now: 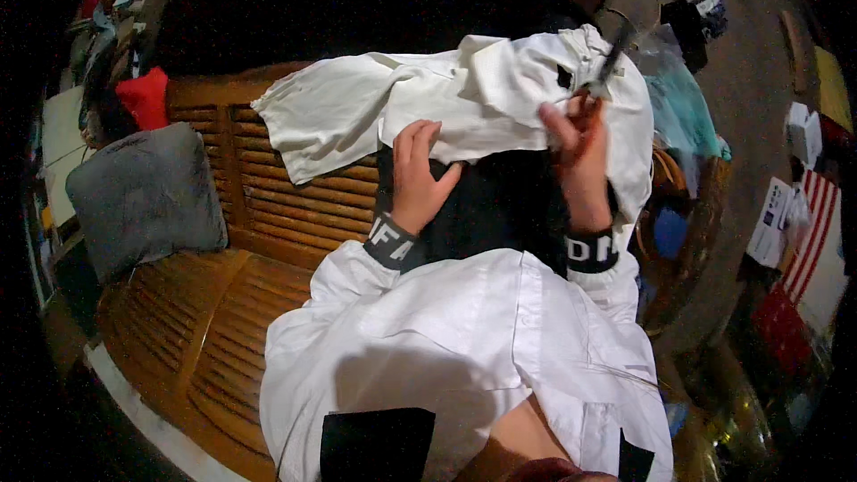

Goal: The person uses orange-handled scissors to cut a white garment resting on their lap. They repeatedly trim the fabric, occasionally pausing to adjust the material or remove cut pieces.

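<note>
A white garment (446,98) lies across my lap and the bench. A sleeve-like end stretches left over the slats, and bunched cloth lies at the upper right. A small black patch (564,77) shows on it. My left hand (420,177) rests at the garment's near edge, fingers bent on the cloth and thumb apart, holding nothing. Over the garment's right part, my right hand (582,156) is closed round a dark slender tool (616,52) that points up and away. Motion blurs the tool and fingers, so its exact kind is unclear.
I sit on a slatted wooden bench (303,201). A grey cushion (147,201) and a red cloth (143,98) are at the left. On the right are a teal plastic bag (683,116), a blue item (669,232) and a red-striped box (812,232).
</note>
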The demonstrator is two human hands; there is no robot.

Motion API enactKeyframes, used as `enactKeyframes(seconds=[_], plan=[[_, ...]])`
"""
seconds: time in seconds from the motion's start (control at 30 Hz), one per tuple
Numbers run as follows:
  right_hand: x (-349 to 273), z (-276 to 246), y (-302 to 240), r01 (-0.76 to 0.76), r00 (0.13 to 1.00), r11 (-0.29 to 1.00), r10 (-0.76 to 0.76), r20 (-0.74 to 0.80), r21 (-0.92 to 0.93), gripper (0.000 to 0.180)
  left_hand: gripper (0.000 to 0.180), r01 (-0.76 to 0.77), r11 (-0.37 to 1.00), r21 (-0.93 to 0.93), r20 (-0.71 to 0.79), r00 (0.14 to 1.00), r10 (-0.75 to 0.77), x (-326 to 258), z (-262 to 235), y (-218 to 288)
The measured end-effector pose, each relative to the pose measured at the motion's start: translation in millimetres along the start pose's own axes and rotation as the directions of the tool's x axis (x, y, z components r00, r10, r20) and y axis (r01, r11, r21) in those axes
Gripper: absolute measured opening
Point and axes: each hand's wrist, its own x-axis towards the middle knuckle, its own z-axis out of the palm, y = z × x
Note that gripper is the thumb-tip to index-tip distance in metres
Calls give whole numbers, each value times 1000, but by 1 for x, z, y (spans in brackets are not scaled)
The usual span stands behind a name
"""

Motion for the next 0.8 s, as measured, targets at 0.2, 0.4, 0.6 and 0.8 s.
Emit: enactKeyframes(seconds=[0.2,0.4,0.6,0.8], plan=[[1,-60,-52,558,795,759,-605,-48,-335,45,58,-62,990,130,-68,995,71,24,3,-35],[-44,-24,-141,351,779,565,-619,-103,-747,47,36,-128,992,16,132,983,125,60,-41,-61],[-50,-43,-113,318,880,878,-414,-234,-358,49,34,-74,990,-124,114,990,88,50,-68,-65],[-34,-74,-94,237,927,960,-177,-332,149,39,31,167,933,-318,-28,982,-185,93,-115,-55]])
